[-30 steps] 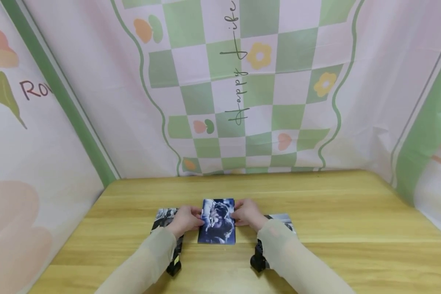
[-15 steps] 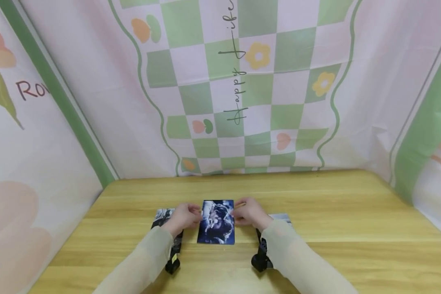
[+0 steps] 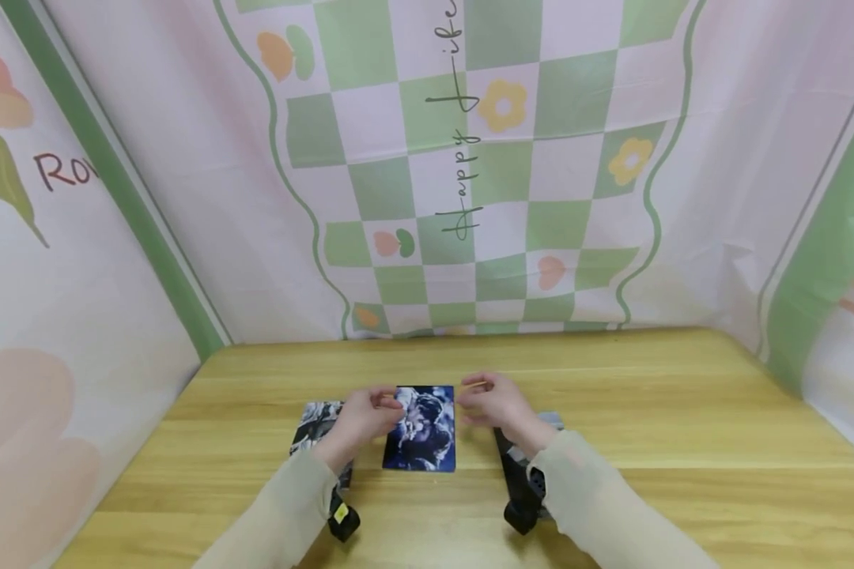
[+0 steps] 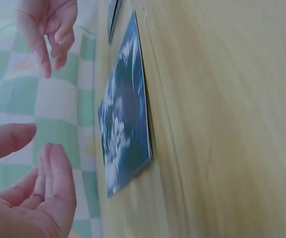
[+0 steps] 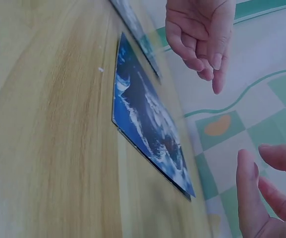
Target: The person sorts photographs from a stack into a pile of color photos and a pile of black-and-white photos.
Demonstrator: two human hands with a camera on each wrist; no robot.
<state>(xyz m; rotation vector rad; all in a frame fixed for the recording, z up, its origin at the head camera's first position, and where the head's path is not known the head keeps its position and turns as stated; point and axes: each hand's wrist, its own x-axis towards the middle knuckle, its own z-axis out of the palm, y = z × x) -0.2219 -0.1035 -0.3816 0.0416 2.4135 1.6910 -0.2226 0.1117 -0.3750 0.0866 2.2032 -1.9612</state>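
Observation:
A blue-toned photo print (image 3: 423, 435) lies flat in the middle of the wooden table. In the right wrist view a second thin edge shows under the print (image 5: 150, 116). My left hand (image 3: 363, 415) overlaps its left edge in the head view, while the left wrist view puts this hand (image 4: 38, 198) raised off the print, thumb and fingers apart. My right hand (image 3: 496, 405) hovers to the right of the print, fingers relaxed and holding nothing. Another print (image 3: 315, 423) lies beneath my left arm. A further print (image 3: 551, 419) is mostly covered by my right forearm.
Black wrist cameras, the left one (image 3: 344, 518) and the right one (image 3: 523, 514), hang under my sleeves close over the table (image 3: 655, 403). A green-and-white checked curtain (image 3: 470, 182) closes off the back, and patterned cloth (image 3: 78, 276) hangs at the left side.
Both hands have let go of the middle print's side edges and lifted. The right hand has moved away to the right. The print stays in place on the table.

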